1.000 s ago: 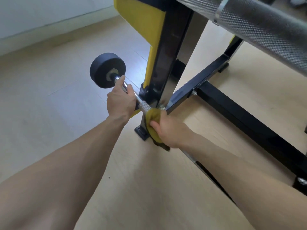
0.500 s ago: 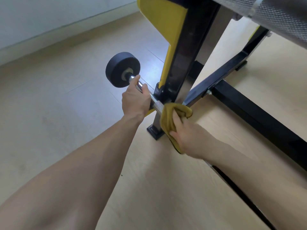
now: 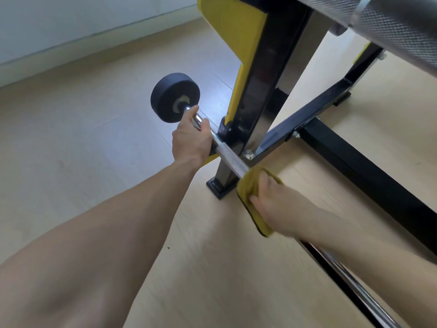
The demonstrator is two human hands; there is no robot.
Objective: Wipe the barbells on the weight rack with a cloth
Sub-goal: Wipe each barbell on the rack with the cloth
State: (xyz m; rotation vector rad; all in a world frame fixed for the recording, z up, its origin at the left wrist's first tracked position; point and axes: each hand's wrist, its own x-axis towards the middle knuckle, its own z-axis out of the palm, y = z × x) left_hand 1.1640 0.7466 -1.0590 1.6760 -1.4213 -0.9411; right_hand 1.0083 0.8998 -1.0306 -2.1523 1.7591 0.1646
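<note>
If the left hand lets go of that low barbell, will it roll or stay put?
Probably it would roll a little: the barbell has a round bar and a round end weight. It likely feels end-heavy. The knurled section should grip well; the cloth is floppy.

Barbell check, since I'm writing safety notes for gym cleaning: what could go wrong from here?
1. The left hand grips the barbell right beside the black weight; if the bar shifts, the fingers could be pinched against it.
2. The right hand wraps the cloth round the bar close to the rack post and its bolt; a wipe further up may snag cloth or knuckles there.
</note>
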